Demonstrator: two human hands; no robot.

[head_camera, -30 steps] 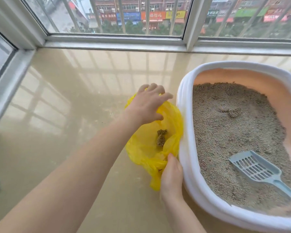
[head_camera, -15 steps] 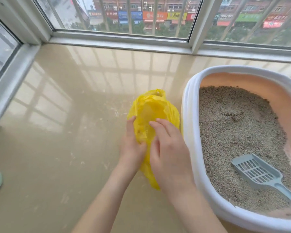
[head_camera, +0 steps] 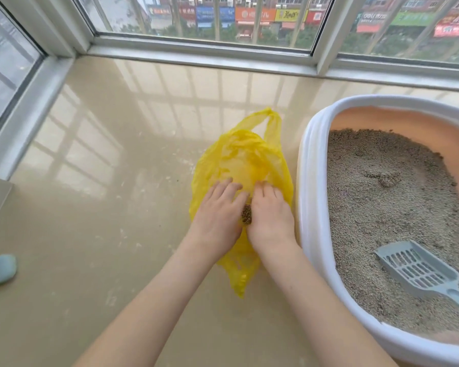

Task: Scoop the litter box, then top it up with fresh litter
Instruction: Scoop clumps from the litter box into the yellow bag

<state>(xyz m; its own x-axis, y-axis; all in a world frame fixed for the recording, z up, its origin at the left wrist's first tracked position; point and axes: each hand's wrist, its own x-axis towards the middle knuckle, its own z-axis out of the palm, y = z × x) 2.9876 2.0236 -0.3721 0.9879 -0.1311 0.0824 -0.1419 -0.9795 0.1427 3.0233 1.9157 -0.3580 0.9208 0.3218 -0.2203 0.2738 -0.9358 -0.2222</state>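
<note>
Glossy beige floor tiles (head_camera: 96, 234) fill a corner bounded by windows (head_camera: 223, 19) on the far and left sides; beyond the far glass, shopfront signs (head_camera: 257, 14) in orange, yellow, blue, red and green carry writing too blurred to read. Lying on the floor at centre is a crumpled yellow plastic bag (head_camera: 239, 165), just left of a white-rimmed litter box (head_camera: 309, 207) with a peach interior. Both hands rest on the bag, side by side: the left hand (head_camera: 217, 213) and the right hand (head_camera: 270, 215) lie palms down, fingers bent into the plastic, though whether they grip it cannot be told. Between them shows a brown litter clump (head_camera: 247, 218). Grey litter (head_camera: 382, 207) fills the box, and a pale blue slotted scoop (head_camera: 416, 268) lies on it at the near right. No labels are legible.
</note>
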